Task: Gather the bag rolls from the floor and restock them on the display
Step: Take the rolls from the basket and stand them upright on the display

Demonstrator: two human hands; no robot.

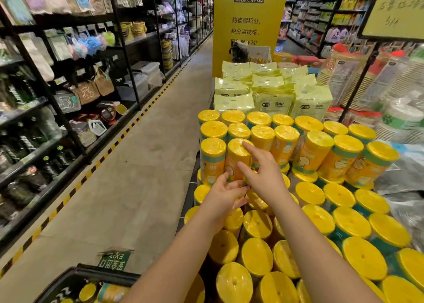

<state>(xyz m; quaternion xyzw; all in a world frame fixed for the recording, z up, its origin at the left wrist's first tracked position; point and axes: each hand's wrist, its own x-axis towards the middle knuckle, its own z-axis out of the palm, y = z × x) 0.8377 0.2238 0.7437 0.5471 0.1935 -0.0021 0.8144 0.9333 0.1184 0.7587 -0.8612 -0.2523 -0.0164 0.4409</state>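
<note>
Standing upright at the front left of the upper tier of stacked rolls [351, 221], the bag roll [236, 158] met our right hand [266, 174]: fingers spread, forefinger on its top, thumb against its side. Our left hand [224, 195], fingers apart, hid its base, and we could not tell contact there. The frame edge cut off a basket [107, 272] below.

Bright, even store light from overhead, with sheen glinting off the wrapped tops of the bag rolls [351, 222]. The left shelves [34, 119] sit dimmer, their lower tiers nearly black. The floor [137, 165] is evenly lit, shadows soft. The wide lens bows the uprights at the edges, and the corners smear out of focus.
</note>
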